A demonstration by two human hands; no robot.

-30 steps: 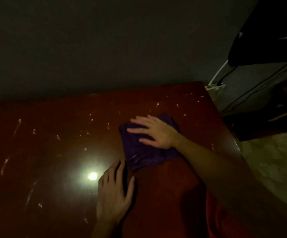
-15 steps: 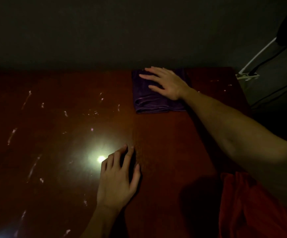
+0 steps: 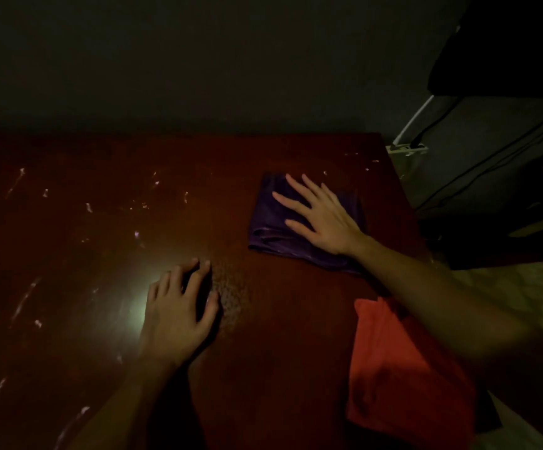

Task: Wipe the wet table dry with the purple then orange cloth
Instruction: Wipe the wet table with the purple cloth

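Note:
A folded purple cloth lies on the dark red-brown table, toward its far right. My right hand rests flat on top of it, fingers spread, pressing it down without curling around it. An orange cloth lies at the table's near right edge, partly under my right forearm. My left hand lies palm down on the bare table near the middle, holding nothing. Water streaks and drops glint across the left half of the table.
A bright light reflection sits just left of my left hand. Right of the table are a white power strip with cables on the floor and a dark bulky object above. A dark wall runs behind the table.
My right hand pushed the purple cloth out to the table's far edge, then drew it back toward me. My left hand stayed in place. The orange cloth has come fully into view.

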